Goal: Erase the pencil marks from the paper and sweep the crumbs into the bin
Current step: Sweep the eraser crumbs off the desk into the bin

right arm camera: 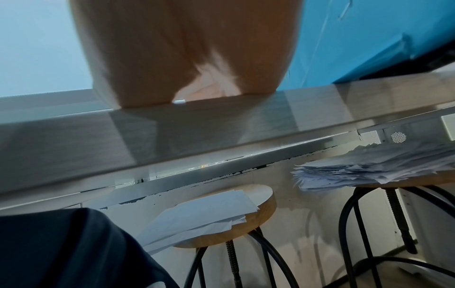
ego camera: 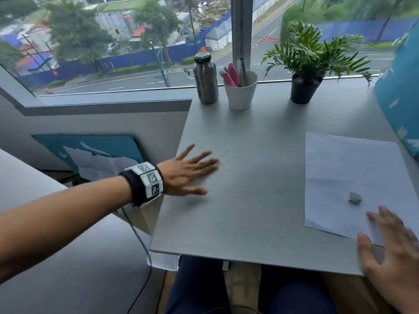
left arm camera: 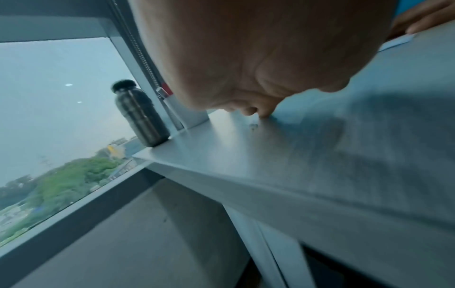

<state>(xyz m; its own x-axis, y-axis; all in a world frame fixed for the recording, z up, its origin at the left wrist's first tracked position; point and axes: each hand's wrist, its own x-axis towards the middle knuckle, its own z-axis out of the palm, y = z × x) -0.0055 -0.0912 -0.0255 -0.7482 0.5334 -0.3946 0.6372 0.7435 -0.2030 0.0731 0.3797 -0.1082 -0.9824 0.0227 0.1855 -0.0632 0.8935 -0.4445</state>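
— Where's the paper (ego camera: 353, 177)?
— Flat on the table at about three o'clock, a white sheet; any marks are too faint to tell.
— And the eraser (ego camera: 355, 198)?
— Small, grey, lying on the sheet's near part. A few dark crumbs (left arm camera: 253, 126) sit at nine o'clock.

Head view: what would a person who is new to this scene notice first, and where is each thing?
The left hand lies flat with spread fingers on the grey table, near its left edge. At the right, a white paper carries a small grey eraser, with the right hand on its near corner. By the window stand a steel bottle, a white cup and a potted plant.
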